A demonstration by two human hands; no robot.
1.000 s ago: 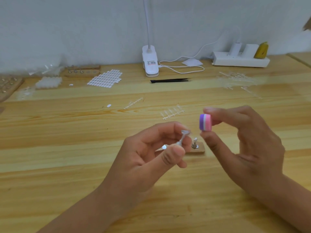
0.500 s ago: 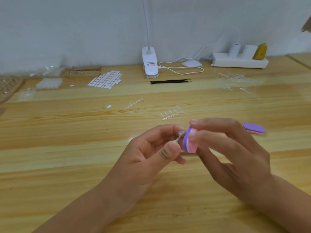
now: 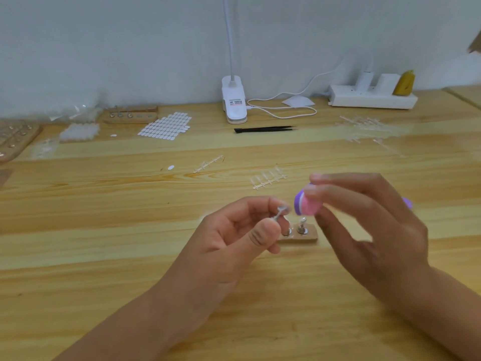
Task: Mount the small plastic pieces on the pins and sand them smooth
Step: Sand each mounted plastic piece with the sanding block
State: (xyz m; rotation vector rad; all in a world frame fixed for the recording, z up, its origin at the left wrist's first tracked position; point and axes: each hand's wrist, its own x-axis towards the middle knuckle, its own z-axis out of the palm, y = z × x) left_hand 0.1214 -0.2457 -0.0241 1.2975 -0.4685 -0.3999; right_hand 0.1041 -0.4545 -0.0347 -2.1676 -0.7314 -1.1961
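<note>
Pale wooden tabletop (image 3: 104,256) fills my feed, with a grey wall behind. Half a second ago the pink-and-purple foam sanding block (image 3: 306,205) lay against the head of the small silver metal pin (image 3: 280,211). Now it has drawn clear and sits near, at about 3 o'clock from the head. I read that as the gap between strokes: sanding under way, not finished.

The left hand (image 3: 234,238) pinches the pin's shaft between thumb and forefinger above the table. The right hand (image 3: 364,225) pinches the block in its fingertips.

The pin's long axis runs 7 to 1 o'clock, head towards 1. I cannot tell whether a plastic piece sits on it.
</note>
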